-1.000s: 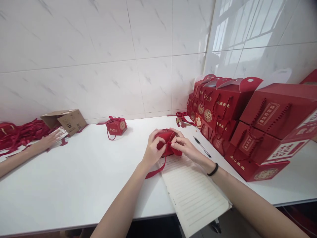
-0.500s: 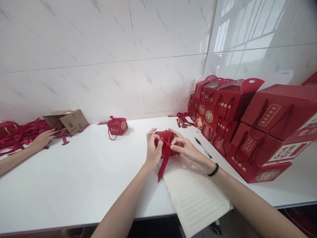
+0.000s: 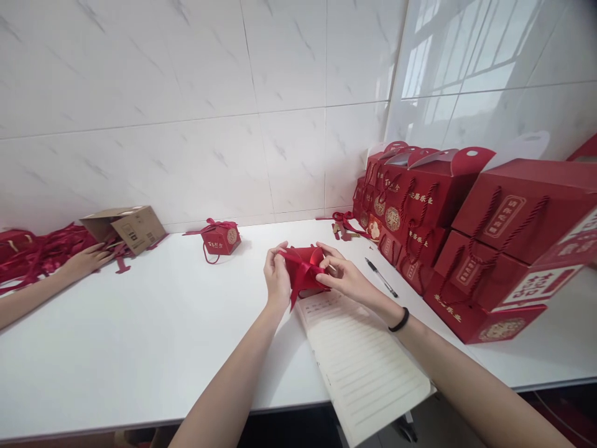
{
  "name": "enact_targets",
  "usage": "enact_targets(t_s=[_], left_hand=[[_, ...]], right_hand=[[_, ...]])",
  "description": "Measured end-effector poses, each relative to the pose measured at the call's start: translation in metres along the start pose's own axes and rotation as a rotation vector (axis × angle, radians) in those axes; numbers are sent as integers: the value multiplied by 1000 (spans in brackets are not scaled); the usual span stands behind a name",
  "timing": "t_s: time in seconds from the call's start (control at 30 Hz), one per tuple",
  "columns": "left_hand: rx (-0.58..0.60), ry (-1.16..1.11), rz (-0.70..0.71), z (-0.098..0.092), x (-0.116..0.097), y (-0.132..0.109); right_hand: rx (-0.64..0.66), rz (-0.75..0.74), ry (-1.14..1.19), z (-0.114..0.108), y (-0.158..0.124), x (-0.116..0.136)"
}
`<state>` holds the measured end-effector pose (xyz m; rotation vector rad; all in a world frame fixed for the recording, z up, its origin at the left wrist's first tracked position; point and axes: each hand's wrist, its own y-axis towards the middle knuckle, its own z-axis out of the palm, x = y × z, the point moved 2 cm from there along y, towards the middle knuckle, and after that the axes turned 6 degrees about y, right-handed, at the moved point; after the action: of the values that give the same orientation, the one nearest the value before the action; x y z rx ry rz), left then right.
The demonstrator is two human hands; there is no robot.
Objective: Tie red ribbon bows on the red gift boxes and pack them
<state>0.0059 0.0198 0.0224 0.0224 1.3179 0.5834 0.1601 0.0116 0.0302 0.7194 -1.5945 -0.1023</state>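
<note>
A small red gift box [image 3: 311,269] sits at the middle of the white table [image 3: 140,336], on the top edge of a lined notepad [image 3: 361,358]. A red ribbon [image 3: 298,274] crosses its front. My left hand [image 3: 276,277] pinches one ribbon strand at the box's left side. My right hand [image 3: 342,277] pinches the ribbon at the box's right side, with a black band on its wrist. Both hands' fingers are closed on the ribbon.
A finished small red box with a bow [image 3: 219,238] stands further back. Stacked large red gift boxes [image 3: 466,230] fill the right side, with a pen [image 3: 381,277] beside them. At the left, another person's hand [image 3: 86,261] rests by a cardboard box [image 3: 125,228] and a heap of red ribbons [image 3: 32,252].
The long ribbon tail that hung over the notepad has been drawn up to the box. My left hand moved left, pulling a strand out. The other person's hand shifted slightly.
</note>
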Motion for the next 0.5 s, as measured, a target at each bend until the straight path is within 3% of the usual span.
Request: enact_targets(t_s=[0.23,0.5], left_hand=[[-57,-291,-238,-3,-4,6],[-75,-422,-342,-5,-7,9]], right_hand=[[-61,6,-6,-1,2,-3],[-31,62,116,-7,1,2]])
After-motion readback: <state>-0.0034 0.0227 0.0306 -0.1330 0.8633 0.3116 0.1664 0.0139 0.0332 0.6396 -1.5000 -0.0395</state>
